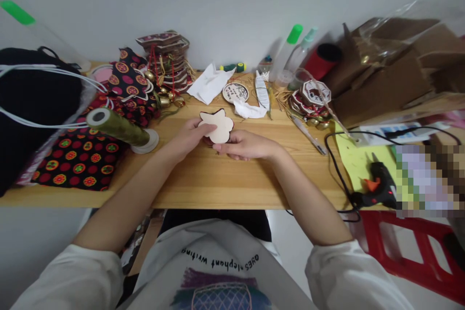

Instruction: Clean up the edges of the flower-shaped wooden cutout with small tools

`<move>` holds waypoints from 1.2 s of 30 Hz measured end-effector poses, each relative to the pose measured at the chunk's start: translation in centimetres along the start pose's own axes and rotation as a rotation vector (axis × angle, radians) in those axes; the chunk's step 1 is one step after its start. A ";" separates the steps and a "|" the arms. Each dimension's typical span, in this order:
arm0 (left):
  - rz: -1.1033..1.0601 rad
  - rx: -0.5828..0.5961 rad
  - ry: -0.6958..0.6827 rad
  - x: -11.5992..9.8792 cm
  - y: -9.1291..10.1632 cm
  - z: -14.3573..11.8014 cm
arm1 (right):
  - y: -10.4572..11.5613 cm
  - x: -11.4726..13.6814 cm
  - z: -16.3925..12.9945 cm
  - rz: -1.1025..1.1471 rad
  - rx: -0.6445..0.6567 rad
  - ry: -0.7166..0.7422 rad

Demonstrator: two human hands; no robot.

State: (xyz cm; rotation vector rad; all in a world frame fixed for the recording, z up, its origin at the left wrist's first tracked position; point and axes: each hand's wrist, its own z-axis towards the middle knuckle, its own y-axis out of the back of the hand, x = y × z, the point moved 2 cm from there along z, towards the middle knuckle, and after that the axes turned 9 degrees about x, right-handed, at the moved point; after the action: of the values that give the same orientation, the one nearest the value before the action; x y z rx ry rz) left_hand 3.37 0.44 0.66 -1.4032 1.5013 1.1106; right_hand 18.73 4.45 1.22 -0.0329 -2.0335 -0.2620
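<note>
The flower-shaped piece's [222, 125] long axis slants toward the brass bells [164, 101]; left fingers [208, 129] pinch it, right fingers [223, 148] curl alongside, grip unclear.

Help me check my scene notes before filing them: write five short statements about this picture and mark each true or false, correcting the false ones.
1. The left hand holds a scalloped piece, with the right hand at its lower right. True.
2. The piece's upturned face is covered in bright circles. False: it is plain and pale.
3. An olive spool is left of the hands, a pen-like tool right of them. True.
4. The right hand grips the pen-like tool. False: it lies on the tabletop.
5. The glue gun lies at the right, partly over a yellow sheet. True.
</note>
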 end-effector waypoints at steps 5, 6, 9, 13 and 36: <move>0.023 0.019 0.006 -0.1 -0.1 -0.2 | -0.2 0.1 0.0 -0.024 -0.016 0.029; 0.019 0.021 0.007 -0.1 -0.1 -0.2 | -0.3 0.1 0.0 -0.033 -0.023 0.039; 0.010 0.011 0.020 0.0 0.0 -0.2 | -0.4 0.3 0.1 -0.070 -0.041 0.080; 0.022 -0.001 0.025 0.0 -0.1 -0.1 | -0.5 0.7 0.1 -0.155 -0.074 0.144; 0.075 -0.032 -0.026 -0.1 -0.2 -0.3 | -0.5 1.1 -0.1 -0.277 -0.114 0.094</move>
State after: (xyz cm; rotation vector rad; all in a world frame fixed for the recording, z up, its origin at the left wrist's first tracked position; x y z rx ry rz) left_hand 3.56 0.18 0.83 -1.3588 1.5350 1.1991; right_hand 18.20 3.80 2.15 0.1876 -1.9250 -0.5432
